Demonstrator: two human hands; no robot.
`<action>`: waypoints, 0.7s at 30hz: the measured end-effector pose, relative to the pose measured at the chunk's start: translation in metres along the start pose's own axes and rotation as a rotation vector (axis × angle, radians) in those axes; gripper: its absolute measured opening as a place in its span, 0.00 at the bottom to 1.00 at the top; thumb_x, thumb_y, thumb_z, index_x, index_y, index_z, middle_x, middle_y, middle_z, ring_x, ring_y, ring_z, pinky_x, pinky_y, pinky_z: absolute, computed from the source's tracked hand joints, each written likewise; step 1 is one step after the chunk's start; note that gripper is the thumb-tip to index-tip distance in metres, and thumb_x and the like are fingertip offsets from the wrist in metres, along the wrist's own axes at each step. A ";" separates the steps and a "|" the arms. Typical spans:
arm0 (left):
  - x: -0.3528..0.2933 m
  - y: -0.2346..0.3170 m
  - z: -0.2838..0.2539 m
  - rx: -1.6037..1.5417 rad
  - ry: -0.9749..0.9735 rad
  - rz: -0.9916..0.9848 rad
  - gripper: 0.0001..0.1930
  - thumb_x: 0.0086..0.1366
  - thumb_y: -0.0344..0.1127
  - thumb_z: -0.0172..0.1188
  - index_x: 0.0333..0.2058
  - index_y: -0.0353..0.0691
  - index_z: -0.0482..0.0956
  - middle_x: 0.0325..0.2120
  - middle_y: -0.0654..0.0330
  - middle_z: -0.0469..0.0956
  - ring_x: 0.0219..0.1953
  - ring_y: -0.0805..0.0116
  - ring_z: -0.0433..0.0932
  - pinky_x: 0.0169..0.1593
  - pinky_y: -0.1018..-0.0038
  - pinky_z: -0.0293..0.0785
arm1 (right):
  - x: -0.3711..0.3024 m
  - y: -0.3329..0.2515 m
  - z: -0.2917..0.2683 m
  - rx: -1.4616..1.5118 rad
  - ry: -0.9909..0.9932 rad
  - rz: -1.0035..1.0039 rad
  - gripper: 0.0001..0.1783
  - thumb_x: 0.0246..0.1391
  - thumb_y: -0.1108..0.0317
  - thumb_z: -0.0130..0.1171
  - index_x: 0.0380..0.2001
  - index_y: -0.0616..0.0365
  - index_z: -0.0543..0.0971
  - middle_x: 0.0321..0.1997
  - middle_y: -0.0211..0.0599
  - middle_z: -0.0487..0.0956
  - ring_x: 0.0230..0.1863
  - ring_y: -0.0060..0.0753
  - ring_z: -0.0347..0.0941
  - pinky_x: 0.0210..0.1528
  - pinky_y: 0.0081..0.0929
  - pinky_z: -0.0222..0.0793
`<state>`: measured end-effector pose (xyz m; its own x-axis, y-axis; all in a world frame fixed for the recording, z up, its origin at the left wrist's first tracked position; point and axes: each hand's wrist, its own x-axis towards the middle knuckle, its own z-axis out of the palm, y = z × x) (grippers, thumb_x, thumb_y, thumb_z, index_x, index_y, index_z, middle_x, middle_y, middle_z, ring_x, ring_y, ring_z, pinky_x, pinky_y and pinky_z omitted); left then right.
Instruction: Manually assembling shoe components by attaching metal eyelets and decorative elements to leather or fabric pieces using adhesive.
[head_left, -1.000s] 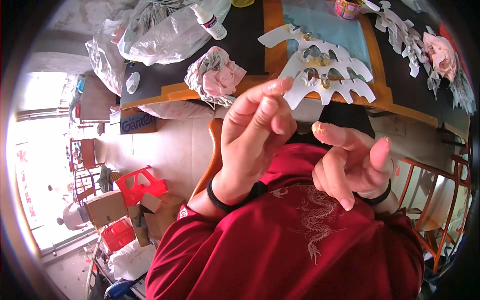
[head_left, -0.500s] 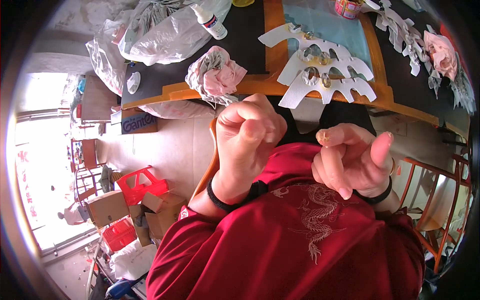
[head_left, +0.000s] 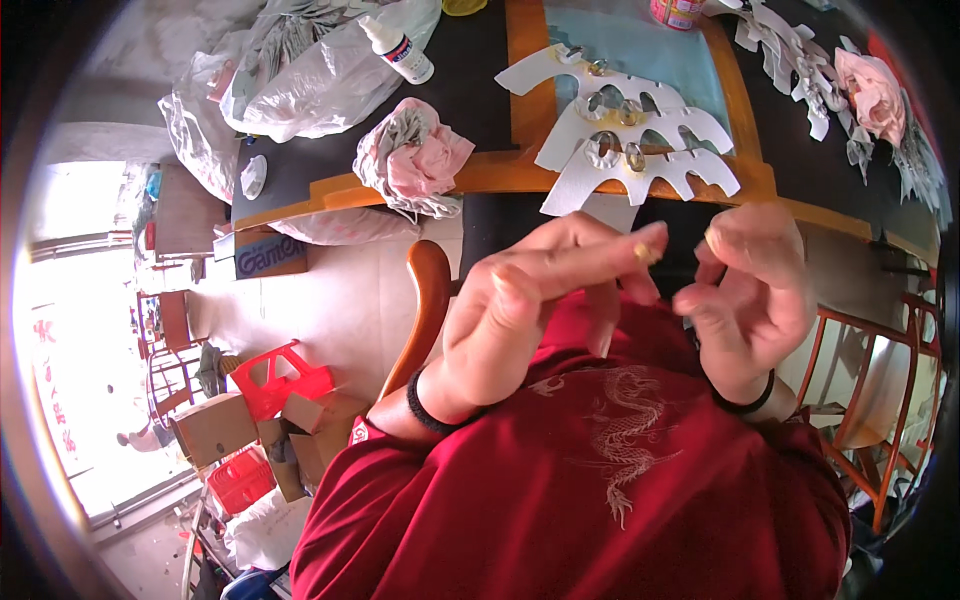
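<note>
Right now, both hands are blurred, and the curled fingers of the right hand (head_left: 755, 295) are partly hidden behind one another. A tin (head_left: 678, 12) is cut off by the top of the view, and the contents of the plastic bag (head_left: 330, 95) are only half made out through its folds. The near side of the table is bounded by a wooden edge (head_left: 500, 166), past which the left end of the nearest white strip is carried. A narrow gap is left between the two hands, with the red shirt (head_left: 620, 325) seen below it; on the left, the side is flanked by a chair (head_left: 428, 290). By the left hand (head_left: 560, 295), a finger is pointed across, the thumb held apart from it; on the right, thumb and index tip are parted too. Nothing is seen gripped. Beyond the fingertips, untouched, the white strips (head_left: 590, 183) are laid out on the table, rings (head_left: 634, 157) set on them.
</note>
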<state>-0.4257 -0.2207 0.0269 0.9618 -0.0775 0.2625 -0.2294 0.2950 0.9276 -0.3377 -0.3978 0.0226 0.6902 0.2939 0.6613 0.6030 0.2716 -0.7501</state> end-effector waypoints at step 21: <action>0.007 0.014 0.017 -0.097 0.152 -0.536 0.39 0.75 0.59 0.27 0.43 0.28 0.81 0.26 0.54 0.77 0.23 0.71 0.71 0.25 0.80 0.62 | -0.017 0.009 0.012 0.715 -0.043 0.376 0.09 0.64 0.60 0.53 0.33 0.51 0.69 0.36 0.32 0.66 0.34 0.23 0.58 0.39 0.22 0.59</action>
<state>-0.4246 -0.2336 0.0467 0.9524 -0.1045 -0.2863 0.3048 0.3388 0.8901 -0.3489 -0.3894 0.0047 0.7712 0.5130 0.3768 -0.0781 0.6638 -0.7438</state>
